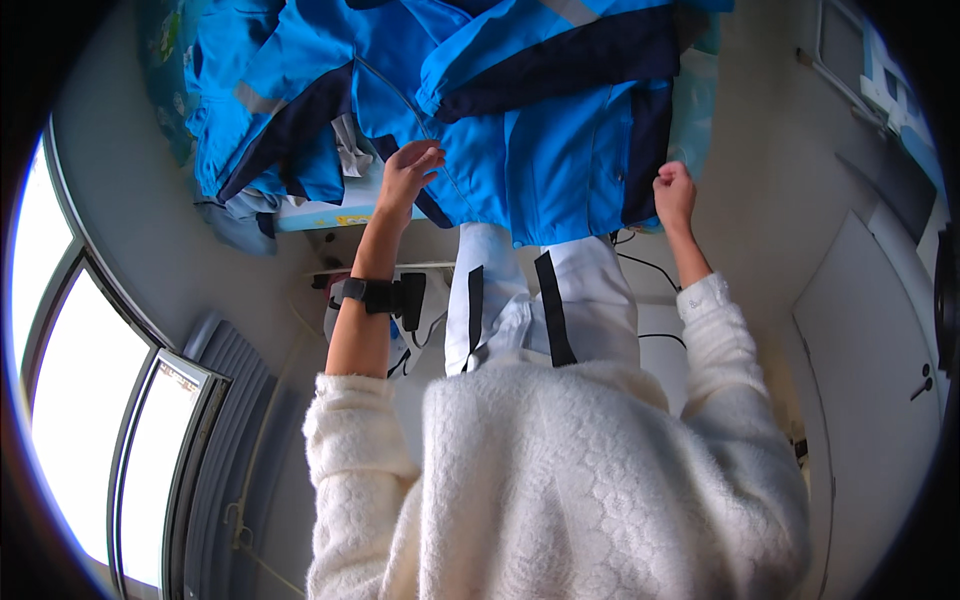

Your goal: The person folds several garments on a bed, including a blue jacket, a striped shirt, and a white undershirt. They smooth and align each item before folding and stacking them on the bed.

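A bright blue work jacket [560,160] with navy panels lies spread in front of me, its lower hem hanging over the bed's near edge. My left hand [408,178] is at the jacket's front edge, beside the long zip line. Its fingers are loosely bent and apart, with nothing visible between them. At the jacket's right side, my right hand [676,190] is closed, fingertips against the navy side panel [648,150]. A sleeve with a navy stripe [560,75] is folded across the top of the jacket.
More blue and navy clothing [270,130] is heaped at the left, with a grey cloth [350,150] by it. Beneath is a bed with a light blue patterned cover [325,215]. Black cables [650,265] hang below its edge. Windows [90,380] stand left, a white door [870,370] right.
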Available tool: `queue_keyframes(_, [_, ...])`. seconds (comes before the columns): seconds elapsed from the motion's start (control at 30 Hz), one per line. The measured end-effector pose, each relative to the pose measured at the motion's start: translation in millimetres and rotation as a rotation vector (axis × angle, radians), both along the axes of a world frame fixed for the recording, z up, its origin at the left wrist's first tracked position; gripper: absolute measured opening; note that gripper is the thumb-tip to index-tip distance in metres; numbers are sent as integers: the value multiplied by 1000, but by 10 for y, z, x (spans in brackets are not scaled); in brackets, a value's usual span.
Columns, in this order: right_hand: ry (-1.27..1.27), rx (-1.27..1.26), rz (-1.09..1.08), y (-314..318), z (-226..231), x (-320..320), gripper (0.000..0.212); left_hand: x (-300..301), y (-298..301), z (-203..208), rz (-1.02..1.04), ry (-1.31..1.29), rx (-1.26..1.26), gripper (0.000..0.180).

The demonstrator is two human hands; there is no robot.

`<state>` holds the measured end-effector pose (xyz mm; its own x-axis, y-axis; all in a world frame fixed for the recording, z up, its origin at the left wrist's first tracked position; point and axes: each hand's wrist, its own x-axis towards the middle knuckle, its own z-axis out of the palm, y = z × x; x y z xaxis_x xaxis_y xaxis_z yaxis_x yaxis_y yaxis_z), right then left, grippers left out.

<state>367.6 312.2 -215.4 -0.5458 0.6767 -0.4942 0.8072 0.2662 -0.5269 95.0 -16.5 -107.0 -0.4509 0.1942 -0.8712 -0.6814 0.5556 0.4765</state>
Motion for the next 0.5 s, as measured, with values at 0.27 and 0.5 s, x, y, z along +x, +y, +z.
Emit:
queue_keyframes(0.27, [-429, -252, -635, -541, -438, 921, 38, 268, 123, -94, -178, -3, 15, 38])
queue_keyframes(0.5, [-31, -808, -1165, -414, -206, 738, 29, 278, 28, 1, -197, 4, -12, 38])
